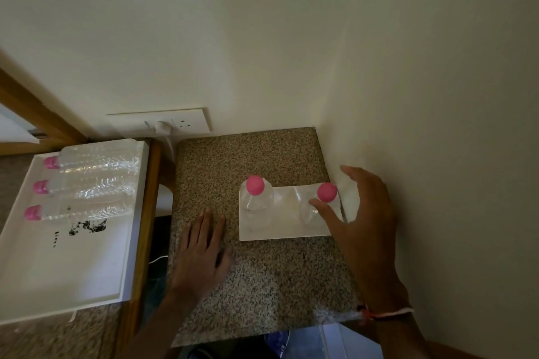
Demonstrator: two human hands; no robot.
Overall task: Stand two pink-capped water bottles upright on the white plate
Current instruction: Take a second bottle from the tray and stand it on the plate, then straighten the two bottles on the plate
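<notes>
you have five pink-capped bottles in sight: two standing, three lying down. the two standing ones are upright on the white plate point(287, 232), a flat rectangular one that sits on the speckled granite counter point(262, 271) near the wall corner. the left bottle point(256, 198) stands at the plate's left end, the right bottle point(320, 204) at its right end, well apart from each other (you see both mostly from above, caps toward you).

your right hand point(364, 218) is spread wide with the fingers loose, curved around the right bottle; the thumb lies just beside or against its shoulder, and whether it truly touches cannot be told. nothing is gripped. your left hand point(201, 251) lies flat and relaxed on the counter, palm down, left of the plate and apart from it, holding nothing.

the other three bottles point(87, 183) lie on their sides in a white tray point(67, 271) to your left, side by side, caps pointing left. one wall socket plate point(175, 122) sits behind the counter.
</notes>
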